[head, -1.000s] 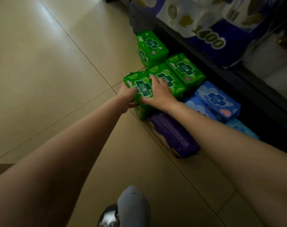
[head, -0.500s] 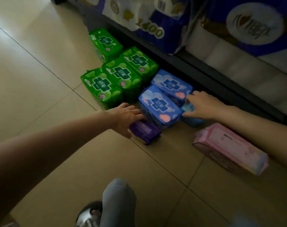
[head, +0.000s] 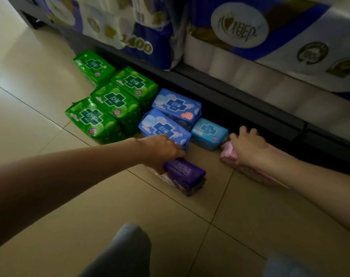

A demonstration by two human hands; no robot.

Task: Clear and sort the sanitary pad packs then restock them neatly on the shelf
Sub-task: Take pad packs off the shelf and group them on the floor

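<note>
Head view shows the left hand [head: 163, 149] at 6 o'clock of the near blue pack [head: 163, 127], its fingers on the purple pack [head: 183, 171]; whether they curl round it I cannot tell. At 3 o'clock of that, the right hand [head: 248, 147] rests on the pink pack [head: 252, 172], fingers spread apart. Four green packs [head: 108, 102] lie at 10 o'clock on the floor [head: 40, 108], a light blue pack [head: 209, 132] between the hands, all under the shelf [head: 230, 94].

Both arms are bare to the edge of view, no sleeves, watch or rings showing on the left hand [head: 164, 150] or right hand [head: 248, 146]. Nearer than the purple pack [head: 183, 172], a knee [head: 126, 248] in plain grey cloth.
</note>
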